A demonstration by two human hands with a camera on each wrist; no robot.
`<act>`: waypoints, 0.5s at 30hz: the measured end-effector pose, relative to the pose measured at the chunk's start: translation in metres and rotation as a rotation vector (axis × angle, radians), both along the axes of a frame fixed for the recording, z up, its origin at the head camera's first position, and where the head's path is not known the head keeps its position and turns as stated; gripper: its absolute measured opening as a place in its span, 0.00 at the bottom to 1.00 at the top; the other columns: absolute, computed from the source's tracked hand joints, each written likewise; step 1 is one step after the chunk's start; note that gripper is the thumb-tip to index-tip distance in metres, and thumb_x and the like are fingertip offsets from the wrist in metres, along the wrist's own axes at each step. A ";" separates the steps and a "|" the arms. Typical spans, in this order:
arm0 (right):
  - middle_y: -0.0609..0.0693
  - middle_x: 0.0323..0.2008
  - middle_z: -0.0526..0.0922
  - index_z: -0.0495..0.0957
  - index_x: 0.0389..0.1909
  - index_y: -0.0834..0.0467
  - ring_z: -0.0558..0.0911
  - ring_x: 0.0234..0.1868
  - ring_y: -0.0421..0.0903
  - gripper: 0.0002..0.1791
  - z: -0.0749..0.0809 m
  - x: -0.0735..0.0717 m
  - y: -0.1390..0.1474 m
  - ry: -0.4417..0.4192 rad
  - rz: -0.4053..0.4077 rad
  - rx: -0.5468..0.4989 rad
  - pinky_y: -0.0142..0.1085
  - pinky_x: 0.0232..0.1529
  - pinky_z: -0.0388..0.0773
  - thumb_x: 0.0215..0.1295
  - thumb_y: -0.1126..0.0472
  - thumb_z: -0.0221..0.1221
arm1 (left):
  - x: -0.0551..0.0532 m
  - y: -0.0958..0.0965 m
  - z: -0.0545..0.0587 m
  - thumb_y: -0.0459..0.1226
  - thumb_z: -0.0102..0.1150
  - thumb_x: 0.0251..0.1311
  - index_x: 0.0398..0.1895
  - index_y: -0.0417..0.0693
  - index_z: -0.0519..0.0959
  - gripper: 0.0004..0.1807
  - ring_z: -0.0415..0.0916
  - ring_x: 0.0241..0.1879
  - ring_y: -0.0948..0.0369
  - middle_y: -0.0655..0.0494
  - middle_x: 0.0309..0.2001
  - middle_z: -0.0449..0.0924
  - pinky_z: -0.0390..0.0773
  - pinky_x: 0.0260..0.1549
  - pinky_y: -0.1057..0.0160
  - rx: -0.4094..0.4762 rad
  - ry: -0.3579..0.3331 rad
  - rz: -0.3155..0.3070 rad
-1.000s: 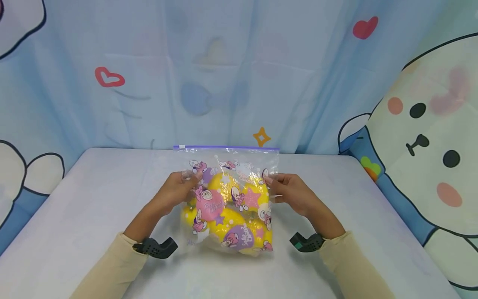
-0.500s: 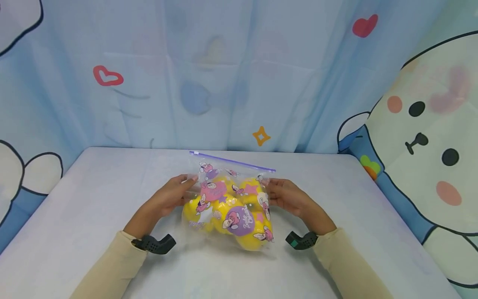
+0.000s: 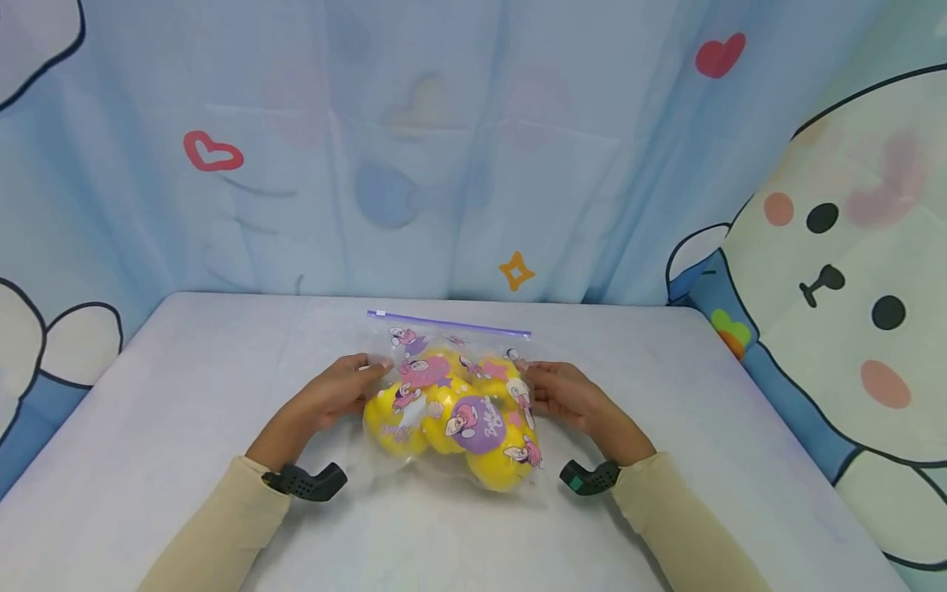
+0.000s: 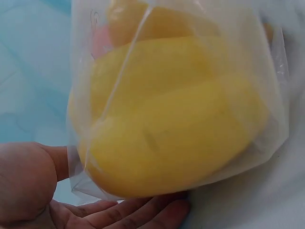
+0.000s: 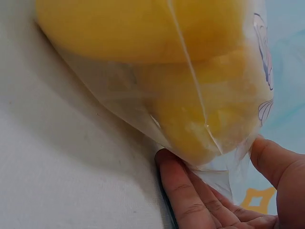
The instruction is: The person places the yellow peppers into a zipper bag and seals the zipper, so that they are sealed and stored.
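A clear zip bag (image 3: 481,423) with pink and purple cartoon prints stands on the table in the head view, leaning back, with a purple slider strip (image 3: 451,324) along its top. Several smooth yellow rounded things (image 4: 176,133) fill it; the plastic blurs their kind. My left hand (image 3: 344,390) grips the bag's left side, thumb in front, fingers (image 4: 138,212) behind and under it. On the opposite side my right hand (image 3: 570,399) pinches the bag's edge between thumb and fingers (image 5: 178,183). A loose corner of plastic sticks out there in the right wrist view.
The white table (image 3: 185,395) extends around the bag on all sides. A light blue curtain (image 3: 444,164) with hearts and a big cartoon bear (image 3: 851,304) hangs behind and beside it. Dark camera mounts (image 3: 307,483) sit on both wrists.
The bag's top has tipped back and its strip has come lower, slanting briefly on the way. Both hands have moved down slightly with it, still holding its sides; the right has shifted inward.
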State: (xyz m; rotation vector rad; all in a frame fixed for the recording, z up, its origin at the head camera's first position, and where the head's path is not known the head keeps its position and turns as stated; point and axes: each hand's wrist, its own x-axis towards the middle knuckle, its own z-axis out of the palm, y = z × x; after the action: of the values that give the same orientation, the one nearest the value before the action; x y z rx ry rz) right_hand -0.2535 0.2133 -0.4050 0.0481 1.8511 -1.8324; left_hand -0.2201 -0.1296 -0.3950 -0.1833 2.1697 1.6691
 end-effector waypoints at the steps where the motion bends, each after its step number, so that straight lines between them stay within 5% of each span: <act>1: 0.55 0.45 0.81 0.63 0.64 0.69 0.81 0.39 0.45 0.30 -0.001 0.000 0.001 0.000 0.000 -0.001 0.36 0.44 0.81 0.71 0.52 0.54 | -0.001 0.000 -0.001 0.51 0.52 0.68 0.74 0.37 0.53 0.40 0.69 0.58 0.46 0.36 0.64 0.65 0.71 0.57 0.49 -0.004 -0.004 0.001; 9: 0.63 0.60 0.70 0.56 0.71 0.67 0.79 0.42 0.47 0.37 0.005 -0.001 0.007 -0.023 -0.056 0.068 0.34 0.44 0.80 0.71 0.49 0.53 | -0.003 0.000 0.002 0.55 0.53 0.66 0.76 0.40 0.46 0.46 0.67 0.61 0.43 0.33 0.69 0.58 0.70 0.58 0.49 -0.048 -0.004 -0.016; 15: 0.67 0.68 0.61 0.50 0.74 0.66 0.80 0.50 0.53 0.37 0.017 -0.003 0.015 0.021 -0.057 0.104 0.40 0.52 0.76 0.74 0.51 0.50 | -0.001 -0.010 0.007 0.52 0.48 0.69 0.75 0.37 0.52 0.40 0.75 0.52 0.48 0.35 0.62 0.68 0.76 0.53 0.53 -0.122 0.036 -0.060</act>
State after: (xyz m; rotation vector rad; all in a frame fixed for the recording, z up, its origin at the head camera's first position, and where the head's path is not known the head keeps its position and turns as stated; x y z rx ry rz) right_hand -0.2564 0.2286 -0.3879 0.1205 1.9773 -1.7787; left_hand -0.2215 -0.1392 -0.3877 -0.1217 2.2822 1.5206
